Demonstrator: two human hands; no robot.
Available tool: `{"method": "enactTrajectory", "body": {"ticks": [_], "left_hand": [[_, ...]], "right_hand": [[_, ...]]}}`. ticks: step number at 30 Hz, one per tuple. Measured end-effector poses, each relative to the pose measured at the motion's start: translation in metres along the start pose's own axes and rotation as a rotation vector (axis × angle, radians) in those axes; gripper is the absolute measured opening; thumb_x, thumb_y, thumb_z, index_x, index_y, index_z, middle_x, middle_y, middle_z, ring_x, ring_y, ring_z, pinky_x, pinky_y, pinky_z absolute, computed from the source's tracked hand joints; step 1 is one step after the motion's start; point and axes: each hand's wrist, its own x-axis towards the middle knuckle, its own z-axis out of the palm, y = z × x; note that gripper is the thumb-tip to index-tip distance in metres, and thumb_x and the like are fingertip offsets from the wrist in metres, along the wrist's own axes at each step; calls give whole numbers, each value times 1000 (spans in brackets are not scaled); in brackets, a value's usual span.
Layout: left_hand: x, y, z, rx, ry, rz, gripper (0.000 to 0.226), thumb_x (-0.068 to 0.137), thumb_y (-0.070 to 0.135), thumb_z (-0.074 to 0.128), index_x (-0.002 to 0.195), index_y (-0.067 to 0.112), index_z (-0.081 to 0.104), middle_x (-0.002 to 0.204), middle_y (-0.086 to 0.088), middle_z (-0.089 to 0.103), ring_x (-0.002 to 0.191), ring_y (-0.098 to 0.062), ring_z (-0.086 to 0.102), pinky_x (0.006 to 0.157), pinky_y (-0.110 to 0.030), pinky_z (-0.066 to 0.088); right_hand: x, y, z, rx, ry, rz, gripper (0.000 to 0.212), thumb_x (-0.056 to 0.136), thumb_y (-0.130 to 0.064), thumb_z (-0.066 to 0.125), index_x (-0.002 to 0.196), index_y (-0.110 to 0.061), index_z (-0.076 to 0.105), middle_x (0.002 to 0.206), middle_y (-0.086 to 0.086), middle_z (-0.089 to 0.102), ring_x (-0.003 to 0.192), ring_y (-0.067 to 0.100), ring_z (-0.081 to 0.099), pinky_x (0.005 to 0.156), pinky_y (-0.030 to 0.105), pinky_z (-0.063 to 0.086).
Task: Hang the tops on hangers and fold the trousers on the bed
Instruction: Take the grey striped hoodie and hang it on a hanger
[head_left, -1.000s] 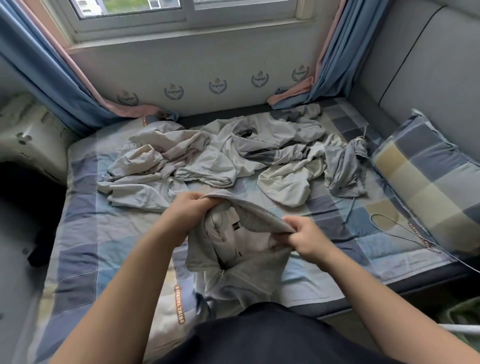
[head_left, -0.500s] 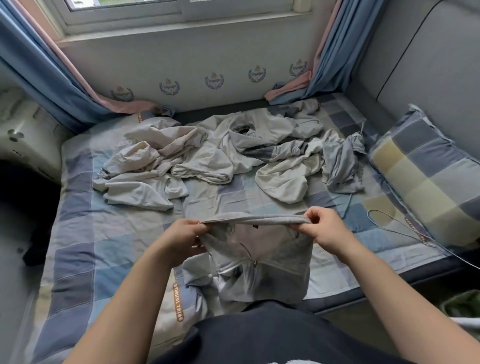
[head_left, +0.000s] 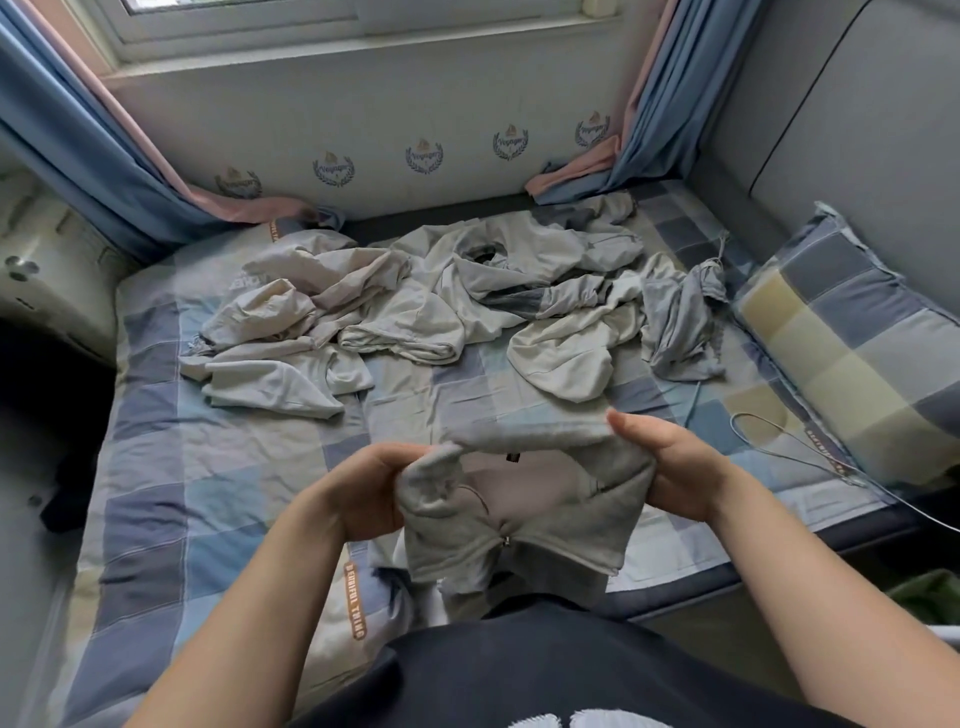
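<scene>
I hold a grey zip-up top (head_left: 561, 525) above the near edge of the bed. My left hand (head_left: 374, 493) grips its left collar side, bunched in the fingers. My right hand (head_left: 675, 467) grips the right side of the neck opening, thumb on top. The neckline is stretched open between them, and the zip pull hangs at the front. A thin wire hanger (head_left: 789, 447) lies on the bed to the right of my right hand. A pile of pale grey and beige clothes (head_left: 441, 312) lies across the far half of the bed.
The bed has a blue, grey and cream checked sheet (head_left: 208, 493). A checked pillow (head_left: 862, 343) leans at the right against a grey padded wall. Blue and pink curtains (head_left: 104, 166) hang at both far corners under the window. Dark floor lies left of the bed.
My hands have pulled apart and raised the top's neckline, stretching it wide. The left hand now bunches the collar. The view has tilted down a little.
</scene>
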Motion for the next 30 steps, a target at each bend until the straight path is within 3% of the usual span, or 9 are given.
{"method": "enactTrajectory", "body": {"ticks": [2,6,9,11,14,17,19,23,30], "left_hand": [[4,-4,0,-71,-5,-41,40,62,24,88,94,2,77,86,-14,73,75,-25,72,71,-34,58],[22,-25,4,-301,138,-21,55,86,36,71,124,-4,66,111,-18,58,98,-31,55,115,-41,31],[27,-35,14,-118,298,132,72,78,61,76,116,2,66,97,-16,65,85,-27,62,84,-37,51],[27,-40,19,179,472,269,83,57,63,89,110,7,61,98,-12,70,77,-19,67,68,-30,53],[39,-56,21,658,730,377,51,73,33,88,109,20,55,105,-2,62,89,-15,64,77,-31,51],[45,-66,23,911,967,387,19,86,22,74,79,24,56,80,4,58,80,-20,54,67,-34,39],[46,-68,21,680,866,338,26,95,22,67,71,14,62,67,1,61,71,-23,56,64,-33,40],[31,-38,36,-106,610,275,26,104,15,52,102,-4,70,95,-19,76,87,-31,73,77,-37,58],[-6,-5,63,-96,472,167,33,103,33,53,113,8,72,107,-15,76,95,-27,74,85,-40,58]], "right_hand": [[5,1,1,120,42,94,52,97,-39,53,125,2,67,129,21,66,116,31,66,94,40,57],[11,8,9,224,120,249,58,98,-41,53,136,3,57,143,22,55,138,34,47,121,45,30],[10,11,11,302,194,225,58,100,-40,52,140,2,54,152,18,45,146,30,37,123,42,26],[10,12,14,346,201,208,53,100,-39,51,129,4,62,132,21,63,126,31,59,110,39,45],[9,9,26,383,198,172,53,100,-40,50,102,7,74,85,18,70,71,27,70,68,35,62],[7,6,36,403,167,153,57,101,-42,49,102,9,75,81,18,69,68,26,70,64,36,61],[4,5,36,397,134,143,57,101,-42,49,109,9,73,84,18,70,70,26,70,65,37,61],[-1,16,29,284,283,92,51,97,-36,59,126,6,63,109,22,65,90,31,65,90,43,53],[-21,68,41,-530,726,-167,39,83,-51,75,105,-22,60,105,-1,62,95,19,60,74,38,54]]}}
